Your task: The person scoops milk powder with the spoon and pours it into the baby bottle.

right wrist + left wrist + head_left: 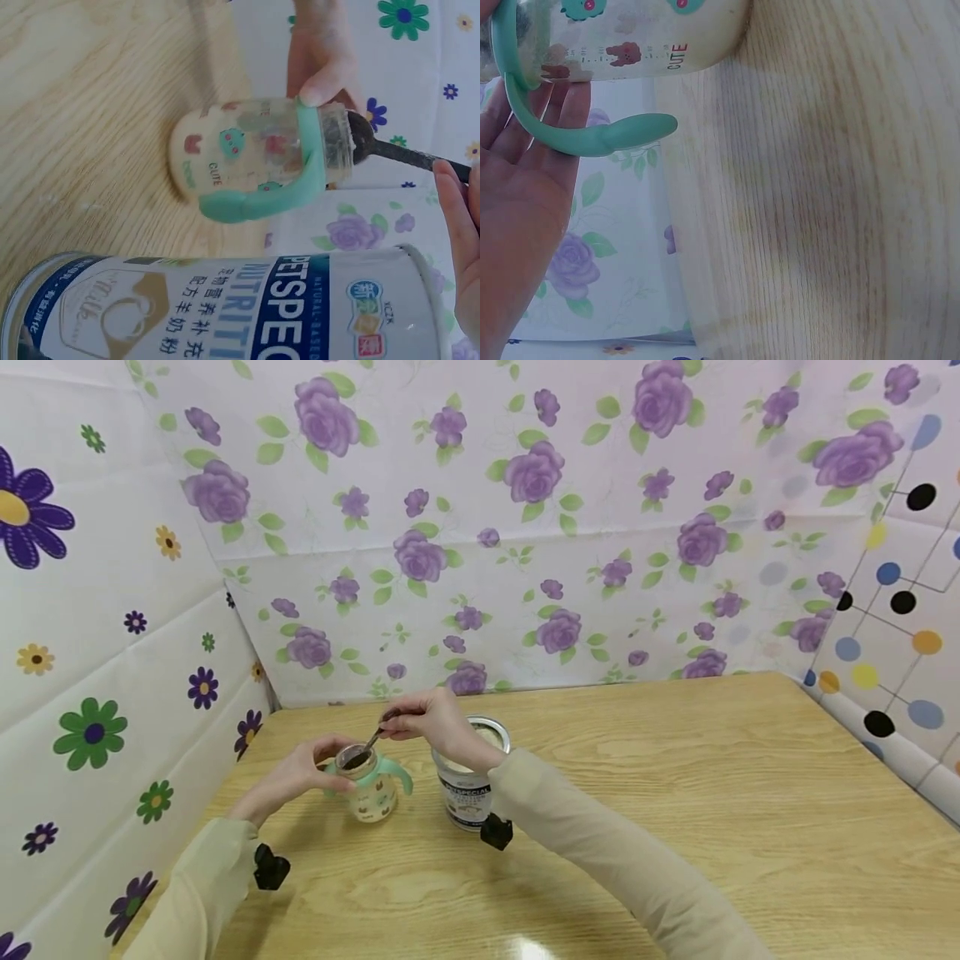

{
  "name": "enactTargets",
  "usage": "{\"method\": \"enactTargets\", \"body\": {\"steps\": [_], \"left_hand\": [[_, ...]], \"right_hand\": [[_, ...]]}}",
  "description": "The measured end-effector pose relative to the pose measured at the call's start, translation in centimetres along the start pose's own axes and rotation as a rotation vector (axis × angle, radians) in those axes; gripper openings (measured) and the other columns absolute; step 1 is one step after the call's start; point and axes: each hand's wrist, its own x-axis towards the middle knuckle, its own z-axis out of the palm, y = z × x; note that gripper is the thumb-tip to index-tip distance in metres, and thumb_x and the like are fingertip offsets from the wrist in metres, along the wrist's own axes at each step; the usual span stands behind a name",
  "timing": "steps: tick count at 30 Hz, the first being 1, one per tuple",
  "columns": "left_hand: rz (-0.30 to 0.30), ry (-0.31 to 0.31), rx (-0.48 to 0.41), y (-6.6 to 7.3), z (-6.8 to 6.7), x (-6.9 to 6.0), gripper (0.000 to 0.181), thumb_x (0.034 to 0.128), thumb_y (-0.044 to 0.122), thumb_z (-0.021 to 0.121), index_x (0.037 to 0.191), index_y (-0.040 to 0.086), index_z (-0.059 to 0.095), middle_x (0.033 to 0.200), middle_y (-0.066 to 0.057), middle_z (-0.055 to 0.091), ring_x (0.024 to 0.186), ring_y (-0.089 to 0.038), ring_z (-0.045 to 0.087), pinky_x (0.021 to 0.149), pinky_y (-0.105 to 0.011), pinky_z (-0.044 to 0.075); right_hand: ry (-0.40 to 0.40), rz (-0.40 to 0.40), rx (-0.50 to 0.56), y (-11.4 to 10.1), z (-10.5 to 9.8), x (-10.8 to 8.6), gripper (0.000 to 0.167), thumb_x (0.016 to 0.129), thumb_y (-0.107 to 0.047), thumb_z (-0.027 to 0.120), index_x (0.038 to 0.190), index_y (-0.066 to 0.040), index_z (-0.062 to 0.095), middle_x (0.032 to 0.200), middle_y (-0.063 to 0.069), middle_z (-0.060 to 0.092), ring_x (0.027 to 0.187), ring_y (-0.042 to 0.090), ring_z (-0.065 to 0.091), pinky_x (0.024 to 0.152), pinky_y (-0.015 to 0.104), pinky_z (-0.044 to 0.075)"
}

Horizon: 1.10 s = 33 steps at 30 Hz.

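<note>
Two pale sleeves (611, 847) are reaching in from the near side. The worktop (712, 793) is stretching well right of the tin (467, 793), while patterned cloth (150, 693) is edging the left arm. The tin is standing open, only the head view showing its pale powder (492, 737). Just left, the handled bottle (375, 799) is holding something pale. The left grip (309, 768) is clasping its neck; the right grip (433, 720) is pinching a dark spoon (403, 154), whose bowl, clearest from the right wrist, is sitting at the mouth. Rose-printed cloth (517, 560) is rising beyond the far edge.
</note>
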Motion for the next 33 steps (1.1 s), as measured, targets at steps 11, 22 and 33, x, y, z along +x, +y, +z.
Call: {"method": "enactTargets", "body": {"steps": [11,22,33], "left_hand": [[0.000,-0.009,0.006,0.4,-0.1,0.4,0.057,0.0724,0.022,0.077,0.122,0.010,0.052,0.117,-0.008,0.053,0.114,-0.031,0.041,0.089,-0.052,0.033],[-0.012,-0.018,0.021,0.5,-0.1,0.6,0.067,0.0732,0.022,0.076,0.130,0.005,0.045,0.125,-0.014,0.048,0.119,-0.035,0.035,0.093,-0.055,0.028],[0.036,-0.030,0.018,0.7,-0.1,0.2,0.053,0.0737,0.018,0.076,0.120,0.007,0.052,0.115,-0.012,0.053,0.111,-0.032,0.042,0.086,-0.050,0.035]], "right_hand": [[0.040,0.010,0.020,-1.0,-0.2,-0.3,0.017,0.085,0.008,0.054,0.100,0.014,0.062,0.087,0.020,0.064,0.083,0.032,0.062,0.071,0.031,0.050],[0.224,0.005,0.178,-0.1,-0.8,0.2,0.018,0.085,0.001,0.059,0.099,0.011,0.063,0.083,0.019,0.065,0.075,0.026,0.064,0.071,0.034,0.050],[0.324,-0.013,0.306,-1.8,-2.0,-0.1,0.017,0.085,0.002,0.059,0.098,0.014,0.061,0.086,0.024,0.062,0.076,0.027,0.064,0.073,0.033,0.049]]}}
